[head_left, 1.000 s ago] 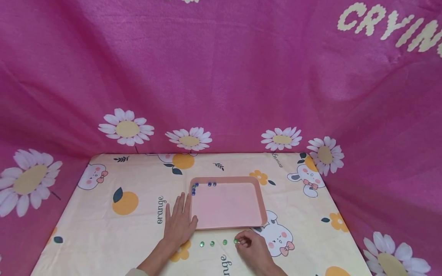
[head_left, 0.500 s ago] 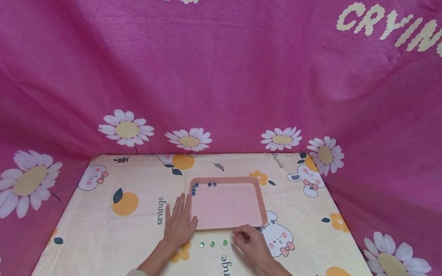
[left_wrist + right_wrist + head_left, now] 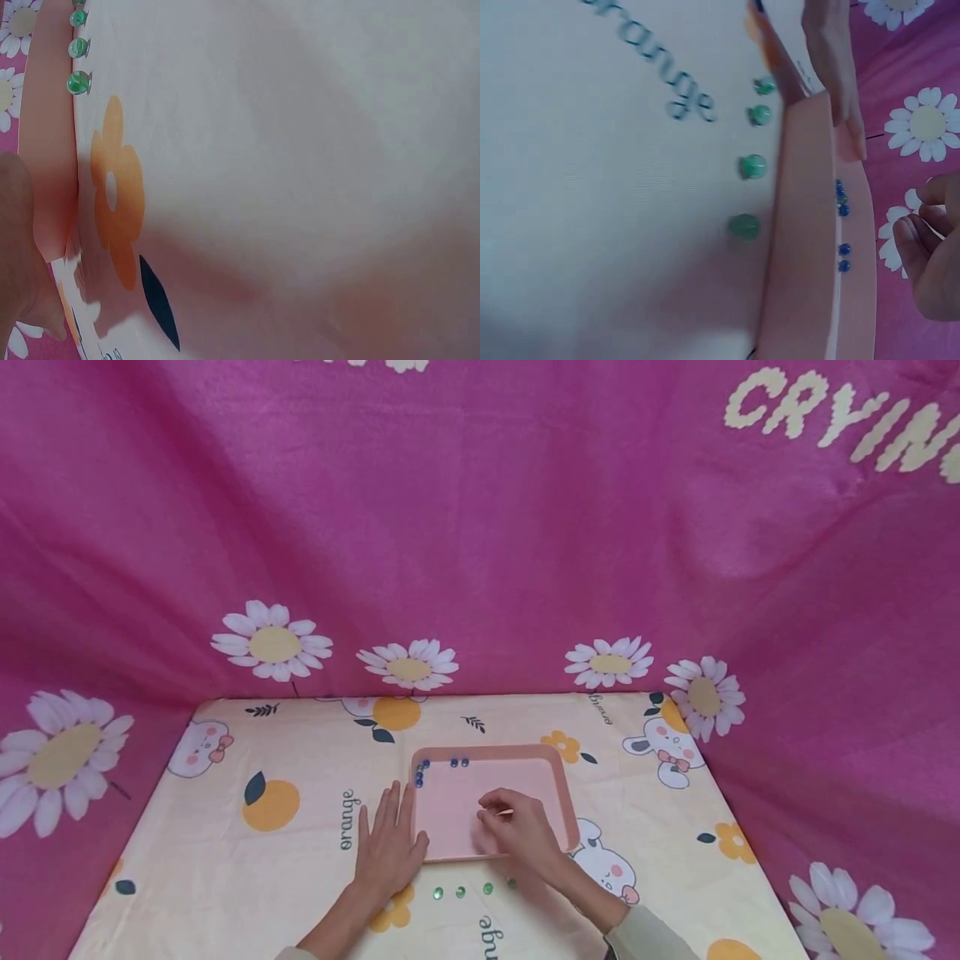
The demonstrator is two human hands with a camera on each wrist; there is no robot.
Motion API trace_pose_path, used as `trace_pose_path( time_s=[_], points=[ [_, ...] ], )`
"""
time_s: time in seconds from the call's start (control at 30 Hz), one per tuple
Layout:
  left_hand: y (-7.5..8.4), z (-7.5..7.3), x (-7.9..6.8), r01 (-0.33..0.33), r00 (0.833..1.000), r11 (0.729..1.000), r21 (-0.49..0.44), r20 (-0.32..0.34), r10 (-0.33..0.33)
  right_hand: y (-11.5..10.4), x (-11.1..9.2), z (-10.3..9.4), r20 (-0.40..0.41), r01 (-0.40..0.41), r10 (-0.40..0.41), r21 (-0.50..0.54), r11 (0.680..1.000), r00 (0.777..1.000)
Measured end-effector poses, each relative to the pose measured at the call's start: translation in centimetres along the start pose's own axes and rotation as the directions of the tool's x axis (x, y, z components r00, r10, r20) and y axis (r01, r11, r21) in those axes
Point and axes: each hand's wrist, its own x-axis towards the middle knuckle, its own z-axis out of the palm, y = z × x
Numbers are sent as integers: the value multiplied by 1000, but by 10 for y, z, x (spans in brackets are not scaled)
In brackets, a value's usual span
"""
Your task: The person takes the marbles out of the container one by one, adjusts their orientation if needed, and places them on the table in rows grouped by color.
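A shallow pink tray point(image 3: 517, 835) lies on the table, with several blue marbles point(image 3: 453, 763) along its far edge and in its far left corner. My left hand point(image 3: 388, 852) rests flat at the tray's left side, fingers straight, the thumb by its near left corner. Over the tray's interior is my right hand point(image 3: 521, 827), its fingers loosely bent with a gap to the thumb. In the right wrist view nothing shows between those fingers point(image 3: 932, 193). Several green marbles point(image 3: 752, 166) sit in a spaced row on the cloth in front of the tray, below both hands.
A cream tablecloth point(image 3: 300, 893) printed with oranges and rabbits covers the table. Behind and at both sides hangs a magenta curtain point(image 3: 480, 543) with daisies. The tray's raised wall point(image 3: 802, 225) stands between the green marbles and the blue ones.
My right hand has left the rightmost green marble, which stays in the row, and has moved forward and left over the tray. My left hand has stayed in place.
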Motion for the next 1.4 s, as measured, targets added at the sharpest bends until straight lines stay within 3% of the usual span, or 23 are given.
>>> trace_pose_path(
  time_s=[0.33, 0.6, 0.9, 1.07, 1.23, 1.4],
  points=[
    [-1, 1, -2, -1, 1000, 1000, -14, -10, 1, -2, 56, 32, 21, 50, -50, -35, 998, 999],
    [-3, 0, -2, -10, 1000, 1000, -11, -20, 10, 4, 82, 60, 56, 5, -2, -54, 999, 998],
    [-3, 0, -1, -18, 1000, 999, -28, -25, 17, 14, 97, 82, 58, 9, -6, -63, 998, 998],
    [-4, 0, 0, -28, 999, 999, -38, -27, 27, 19, 99, 88, 57, -19, 23, -70, 997, 998],
    [-5, 0, 0, -30, 999, 999, -42, -31, 28, 22, 104, 94, 48, 16, -12, -77, 997, 999],
    [-4, 1, 0, -29, 999, 998, -52, -28, 27, 22, 106, 98, 42, -1, 5, -93, 996, 999]
  ],
)
